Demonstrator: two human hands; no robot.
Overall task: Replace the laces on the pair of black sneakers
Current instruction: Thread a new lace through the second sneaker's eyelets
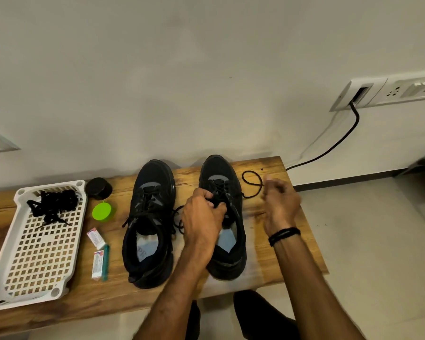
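Left hand (201, 217): fingers curled tight round the tongue and crossed lacing of the black mesh sneaker on the right (220, 173), at mid-shoe. Right hand (281, 204): motion-blurred, fingers bent. Cannot tell whether it pinches the thin black round lace (251, 171), which loops on the bench just left of its fingertips. Second black sneaker (155, 182) stands alongside, left. Surface: brown wooden bench (258, 251) against a pale wall. White perforated plastic tray (35, 253) at the left end, holding tangled black flat laces (52, 204).
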